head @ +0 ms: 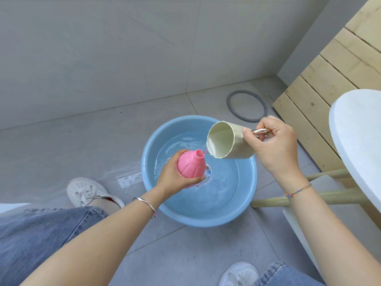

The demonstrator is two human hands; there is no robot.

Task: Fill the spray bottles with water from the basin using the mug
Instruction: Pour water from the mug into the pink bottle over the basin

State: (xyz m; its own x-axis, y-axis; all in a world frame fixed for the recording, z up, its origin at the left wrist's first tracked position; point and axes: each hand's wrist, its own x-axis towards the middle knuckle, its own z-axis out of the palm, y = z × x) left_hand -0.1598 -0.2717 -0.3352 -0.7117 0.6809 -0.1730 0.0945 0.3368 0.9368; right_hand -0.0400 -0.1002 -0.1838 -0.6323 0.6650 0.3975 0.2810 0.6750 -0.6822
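Over the blue basin [148, 182], left hand [175, 176] wraps the pink spray bottle [190, 168]; right hand [274, 147] grips the tilted mug [228, 142] by its handle. Bottle likely light, wet-slick plastic, gaining weight; hold low around the body.

A grey ring [228, 103] is lying on the tiled floor [82, 153] beside wooden slats [329, 79]. A white tabletop [358, 131] is jutting in at right.
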